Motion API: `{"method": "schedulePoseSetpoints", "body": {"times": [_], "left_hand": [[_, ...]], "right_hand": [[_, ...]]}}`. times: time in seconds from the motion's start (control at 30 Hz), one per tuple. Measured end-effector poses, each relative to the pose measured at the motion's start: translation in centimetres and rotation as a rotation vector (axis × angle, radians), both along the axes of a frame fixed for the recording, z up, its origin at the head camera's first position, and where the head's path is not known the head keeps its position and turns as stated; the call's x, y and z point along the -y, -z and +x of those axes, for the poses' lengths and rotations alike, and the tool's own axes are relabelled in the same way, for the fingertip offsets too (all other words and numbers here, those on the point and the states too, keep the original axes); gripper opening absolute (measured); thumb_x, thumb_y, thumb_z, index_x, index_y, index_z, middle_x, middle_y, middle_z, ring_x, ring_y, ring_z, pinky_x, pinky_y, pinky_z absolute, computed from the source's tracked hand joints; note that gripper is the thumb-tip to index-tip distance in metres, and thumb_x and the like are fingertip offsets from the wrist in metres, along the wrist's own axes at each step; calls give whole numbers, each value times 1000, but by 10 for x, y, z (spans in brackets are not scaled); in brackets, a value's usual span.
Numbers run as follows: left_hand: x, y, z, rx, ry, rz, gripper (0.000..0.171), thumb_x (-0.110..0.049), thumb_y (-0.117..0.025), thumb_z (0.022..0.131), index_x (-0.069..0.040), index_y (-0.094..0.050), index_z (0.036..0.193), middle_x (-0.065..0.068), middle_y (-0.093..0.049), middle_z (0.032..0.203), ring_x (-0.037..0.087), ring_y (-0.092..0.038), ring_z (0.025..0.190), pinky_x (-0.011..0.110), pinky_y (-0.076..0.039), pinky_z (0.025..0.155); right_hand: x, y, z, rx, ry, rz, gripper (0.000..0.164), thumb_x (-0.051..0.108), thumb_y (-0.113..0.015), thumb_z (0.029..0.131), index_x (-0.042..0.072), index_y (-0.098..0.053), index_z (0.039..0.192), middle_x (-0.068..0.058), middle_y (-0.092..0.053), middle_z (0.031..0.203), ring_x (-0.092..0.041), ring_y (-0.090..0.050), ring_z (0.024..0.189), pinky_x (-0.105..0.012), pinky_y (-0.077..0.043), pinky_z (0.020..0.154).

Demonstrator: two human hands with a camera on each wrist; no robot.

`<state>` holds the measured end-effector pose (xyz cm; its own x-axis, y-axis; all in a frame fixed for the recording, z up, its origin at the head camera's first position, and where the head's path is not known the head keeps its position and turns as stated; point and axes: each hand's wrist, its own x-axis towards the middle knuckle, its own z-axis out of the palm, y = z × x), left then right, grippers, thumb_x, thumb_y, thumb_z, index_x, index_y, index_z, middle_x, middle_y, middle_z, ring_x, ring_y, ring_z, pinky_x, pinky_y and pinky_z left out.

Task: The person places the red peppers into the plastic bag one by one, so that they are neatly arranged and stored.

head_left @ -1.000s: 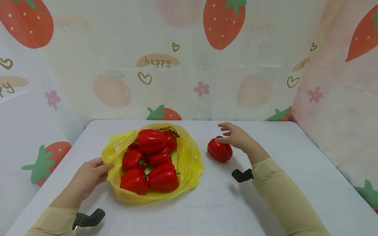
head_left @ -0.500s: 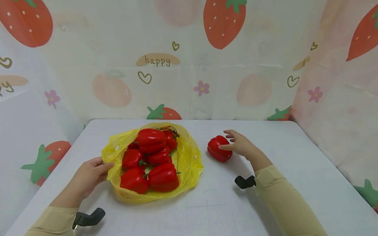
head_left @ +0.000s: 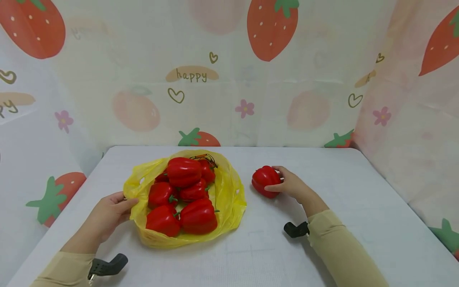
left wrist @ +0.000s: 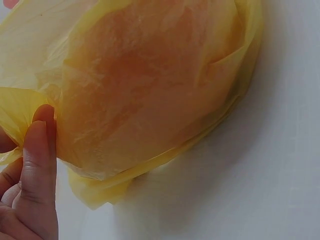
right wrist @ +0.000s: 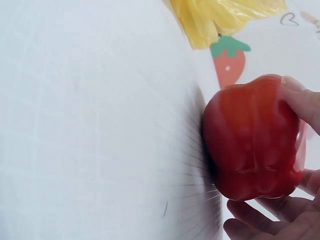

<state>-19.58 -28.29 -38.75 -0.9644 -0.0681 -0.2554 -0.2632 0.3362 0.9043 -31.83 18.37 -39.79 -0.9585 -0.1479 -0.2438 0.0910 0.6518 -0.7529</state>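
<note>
My left hand [head_left: 112,215] pinches the left edge of a yellow plastic bag [head_left: 229,215] between thumb and fingers. The bag lies wide at the mouth, with several red bell peppers inside; one pepper [head_left: 184,172] sits on top of the others. In the left wrist view, thin yellow film [left wrist: 150,100] bunches at the fingertips. To the right of the bag, another red bell pepper [head_left: 263,180] is on the table. My right hand [head_left: 292,185] grips that pepper from its right side. The right wrist view has the thumb on the pepper [right wrist: 252,140], fingers curving round its other side.
A white-covered table [head_left: 258,255] carries everything. Dark wires [head_left: 205,156] show at the back of the bag. Behind stands a fabric backdrop [head_left: 229,87] printed with strawberries, and black mounts [head_left: 109,266] stick out from both wrists.
My right hand has come down from above the lone pepper to its right side and closed round it. The left hand and the bag stay in place.
</note>
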Motion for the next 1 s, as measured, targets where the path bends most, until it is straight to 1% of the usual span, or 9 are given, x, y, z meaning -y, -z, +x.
{"method": "schedulePoseSetpoints", "body": {"times": [0.2,0.4,0.53,0.7,0.83,1.0], "left_hand": [[0,1,0,8,-7,3,66,-41,-54,90,1,-35,137,18,-46,131,11,-59,93,26,-52,80],[0,1,1,7,-7,9,66,-41,-54,89,1,-35,137,18,-46,131,11,-59,93,26,-52,81],[-1,1,1,10,-8,10,66,-41,-54,89,1,-35,137,19,-45,132,11,-59,93,27,-52,81],[-1,1,1,9,-5,14,66,-41,-54,90,1,-35,137,19,-44,133,11,-59,94,27,-51,81],[0,1,1,2,-1,13,67,-42,-54,89,1,-35,137,18,-45,132,11,-58,94,27,-51,81],[0,1,1,1,0,13,67,-42,-54,89,1,-35,137,18,-46,131,11,-58,94,26,-51,81]], "right_hand": [[-1,4,1,-9,1,-11,84,31,-75,73,17,-29,141,-15,-39,134,-35,-37,121,-49,-46,89],[-6,6,3,-5,9,-27,79,30,-74,74,16,-32,139,-15,-42,132,-34,-39,120,-49,-44,90],[-10,7,4,-12,0,-30,74,29,-73,76,14,-35,138,-15,-44,130,-33,-40,118,-48,-44,90],[-13,8,5,-18,-14,-44,72,28,-72,77,14,-36,137,-15,-44,131,-33,-40,120,-49,-43,92],[-16,9,5,-42,-22,-66,69,26,-71,78,13,-38,137,-15,-44,132,-33,-41,120,-49,-43,92],[-17,9,5,-66,-6,-80,68,26,-72,78,12,-39,136,-14,-44,132,-33,-43,118,-47,-44,91]]}}
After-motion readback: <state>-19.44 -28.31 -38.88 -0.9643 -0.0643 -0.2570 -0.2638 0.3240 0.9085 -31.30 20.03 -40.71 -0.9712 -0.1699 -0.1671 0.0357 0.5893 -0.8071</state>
